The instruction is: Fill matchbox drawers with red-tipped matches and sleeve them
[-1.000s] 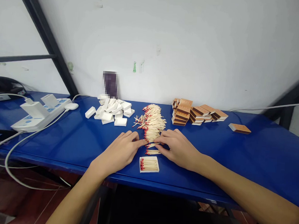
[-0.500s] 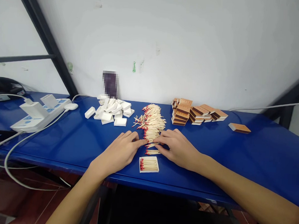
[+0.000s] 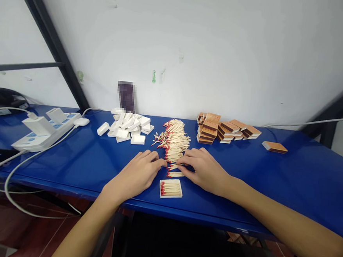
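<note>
A long pile of red-headed matchsticks (image 3: 174,146) lies in front of me, heads to the left. My left hand (image 3: 140,171) rests on the table at the heads' side, its index finger stretched towards a few loose matchsticks, the other fingers loosely bent, holding nothing. On the other side, my right hand (image 3: 202,170) has thumb and index finger close together at the tail ends of those matchsticks; the exact contact is small. Nearer to me is a small row of matchsticks (image 3: 175,174). Below it sits a white matchbox tray (image 3: 181,189) with matchsticks inside.
White empty matchbox trays (image 3: 127,127) are heaped at the back left. Brown matchbox sleeves (image 3: 211,125) are stacked at the back right, with one matchbox (image 3: 275,147) apart. A power strip (image 3: 46,131) with cables occupies the left side of the blue table (image 3: 287,187).
My left index finger has drawn back slightly to the left from the match heads. My right fingertips have shifted a little; the pile and tray stay put.
</note>
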### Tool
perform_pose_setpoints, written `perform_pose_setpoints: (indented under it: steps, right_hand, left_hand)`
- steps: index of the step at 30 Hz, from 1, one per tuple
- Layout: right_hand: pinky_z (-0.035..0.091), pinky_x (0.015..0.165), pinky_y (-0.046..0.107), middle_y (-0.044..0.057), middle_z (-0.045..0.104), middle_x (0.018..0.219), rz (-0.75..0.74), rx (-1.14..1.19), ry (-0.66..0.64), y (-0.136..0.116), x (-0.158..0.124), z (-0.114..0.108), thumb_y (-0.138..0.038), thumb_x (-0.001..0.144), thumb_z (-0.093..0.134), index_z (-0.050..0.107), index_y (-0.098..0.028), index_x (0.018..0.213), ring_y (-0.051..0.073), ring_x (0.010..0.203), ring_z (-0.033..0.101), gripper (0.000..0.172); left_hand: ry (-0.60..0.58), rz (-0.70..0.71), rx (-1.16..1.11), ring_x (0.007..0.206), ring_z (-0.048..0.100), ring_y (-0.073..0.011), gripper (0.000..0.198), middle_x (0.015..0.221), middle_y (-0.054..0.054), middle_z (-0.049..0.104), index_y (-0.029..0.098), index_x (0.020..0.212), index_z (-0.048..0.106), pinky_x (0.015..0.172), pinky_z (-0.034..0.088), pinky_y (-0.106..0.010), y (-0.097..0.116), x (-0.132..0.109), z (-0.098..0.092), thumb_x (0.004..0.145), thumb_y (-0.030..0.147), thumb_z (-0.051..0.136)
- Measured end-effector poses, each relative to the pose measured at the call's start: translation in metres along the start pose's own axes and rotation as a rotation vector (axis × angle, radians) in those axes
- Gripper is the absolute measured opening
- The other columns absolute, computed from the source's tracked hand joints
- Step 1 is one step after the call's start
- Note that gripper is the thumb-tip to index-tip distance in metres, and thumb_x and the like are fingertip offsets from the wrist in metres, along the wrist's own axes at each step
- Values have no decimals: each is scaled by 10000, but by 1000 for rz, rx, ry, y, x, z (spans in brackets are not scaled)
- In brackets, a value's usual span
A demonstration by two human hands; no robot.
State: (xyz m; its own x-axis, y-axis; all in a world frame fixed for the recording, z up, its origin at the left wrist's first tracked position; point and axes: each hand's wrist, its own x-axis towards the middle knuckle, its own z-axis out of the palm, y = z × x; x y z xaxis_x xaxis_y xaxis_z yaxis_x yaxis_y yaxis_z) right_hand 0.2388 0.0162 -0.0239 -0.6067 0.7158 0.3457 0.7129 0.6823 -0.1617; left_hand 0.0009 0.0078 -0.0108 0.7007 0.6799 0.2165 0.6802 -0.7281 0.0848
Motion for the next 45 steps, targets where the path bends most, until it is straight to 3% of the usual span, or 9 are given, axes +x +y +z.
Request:
perform_pose_setpoints:
  steps: [3, 21, 38, 45]
  right_hand:
    - [292, 731, 317, 27, 666, 860, 2, 6, 4, 0, 0, 0, -193, 937, 561, 701, -205, 932, 175, 827, 576, 141]
    - [324, 751, 331, 35, 675, 870, -18, -18, 20, 0, 0, -1, -224, 932, 587, 716, -206, 894, 186, 830, 564, 136]
    - [308, 727, 323, 28, 694, 821, -90, -5, 13, -4, 0, -6, -232, 958, 546, 703, -193, 861, 170, 793, 579, 189]
    - [367, 772, 333, 62, 698, 957, -152, 18, -8, -2, -6, -13, -286, 960, 544, 704, -206, 971, 193, 868, 586, 179]
  left_hand:
    - [7, 0, -19, 905, 505, -192, 250, 998, -47, 562, 201, 1068, 619, 859, 426, -350, 0, 0, 0, 1004, 174, 379]
    - [-17, 7, -33, 895, 504, -183, 325, 945, -41, 546, 243, 1168, 640, 830, 410, -335, 1, 0, -2, 1001, 150, 378]
    - [2, 23, -26, 903, 528, -184, 281, 951, -43, 557, 220, 1103, 633, 864, 430, -347, -1, 0, -1, 1005, 171, 374]
    - [1, 18, -27, 910, 537, -186, 265, 972, -44, 572, 213, 1084, 632, 890, 428, -356, 0, 0, -1, 1011, 193, 378]
